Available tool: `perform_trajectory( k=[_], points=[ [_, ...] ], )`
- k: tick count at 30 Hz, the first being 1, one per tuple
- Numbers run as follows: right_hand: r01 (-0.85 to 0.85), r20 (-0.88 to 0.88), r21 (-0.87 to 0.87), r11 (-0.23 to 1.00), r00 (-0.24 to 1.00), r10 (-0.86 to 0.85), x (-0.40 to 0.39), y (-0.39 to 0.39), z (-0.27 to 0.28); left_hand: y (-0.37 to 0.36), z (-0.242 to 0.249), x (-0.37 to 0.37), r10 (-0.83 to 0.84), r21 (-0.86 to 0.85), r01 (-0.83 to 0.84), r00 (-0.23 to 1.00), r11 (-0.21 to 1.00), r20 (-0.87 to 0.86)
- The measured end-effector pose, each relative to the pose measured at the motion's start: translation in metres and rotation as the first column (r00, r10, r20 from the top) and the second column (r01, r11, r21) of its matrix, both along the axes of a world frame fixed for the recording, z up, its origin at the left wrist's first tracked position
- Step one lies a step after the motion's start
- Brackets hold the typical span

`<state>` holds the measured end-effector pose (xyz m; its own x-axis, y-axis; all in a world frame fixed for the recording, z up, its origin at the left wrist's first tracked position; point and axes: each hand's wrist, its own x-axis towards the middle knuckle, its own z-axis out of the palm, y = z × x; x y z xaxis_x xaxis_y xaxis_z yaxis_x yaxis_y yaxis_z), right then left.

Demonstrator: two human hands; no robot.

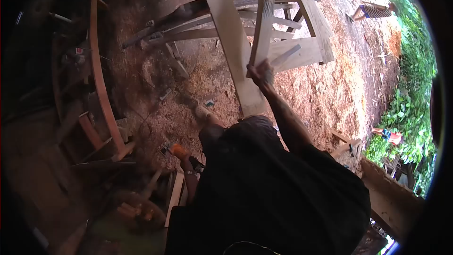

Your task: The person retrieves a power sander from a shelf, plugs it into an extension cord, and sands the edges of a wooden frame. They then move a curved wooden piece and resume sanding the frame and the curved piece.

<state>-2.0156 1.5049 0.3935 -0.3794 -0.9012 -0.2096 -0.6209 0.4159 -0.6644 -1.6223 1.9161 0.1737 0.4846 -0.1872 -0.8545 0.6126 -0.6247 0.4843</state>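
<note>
My right hand (262,72) is closed around the lower end of a curved wooden piece (264,16), which stretches away from me. A flat pale strip (287,56) slants from beside that hand across a wide board. Left of it, a long straight plank (226,19) runs down toward my legs. Low on the left, my left hand (180,152) shows bright orange, its fingers closed, with a small greyish metal-looking part (165,150) at its front. What it grips I cannot tell. My foot (203,112) rests on the shavings.
Wood shavings (306,99) cover the ground. Dark poles and timbers (188,14) support the boards ahead. A curved reddish timber (100,75) stands at left, near a dim basin (141,210). Two people (377,11) (389,136) are at right, by green plants (406,99).
</note>
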Motion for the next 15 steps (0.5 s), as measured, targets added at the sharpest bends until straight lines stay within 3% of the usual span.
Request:
perform_trajectory(
  k=[4,6,10,15],
  points=[
    [0.042,-0.187,-0.080,0.996,0.981,-0.057,0.032,-0.020,-0.091,0.004,0.008,0.044,0.044,-0.017,-0.045,0.999,0.999,-0.032],
    [0.071,-0.256,-0.061,0.996,0.963,-0.084,0.049,-0.021,-0.074,0.017,0.021,0.054,0.094,-0.022,-0.093,0.995,0.995,0.033],
    [0.014,-0.133,0.000,1.000,0.991,-0.014,0.054,-0.017,-0.059,0.030,0.042,0.094,-0.055,0.096,0.042,0.988,0.995,0.141],
    [0.198,-0.159,-0.141,0.970,0.963,-0.219,0.055,-0.026,-0.064,-0.128,0.031,0.147,-0.385,0.080,0.377,0.913,0.923,0.139]
  ],
)
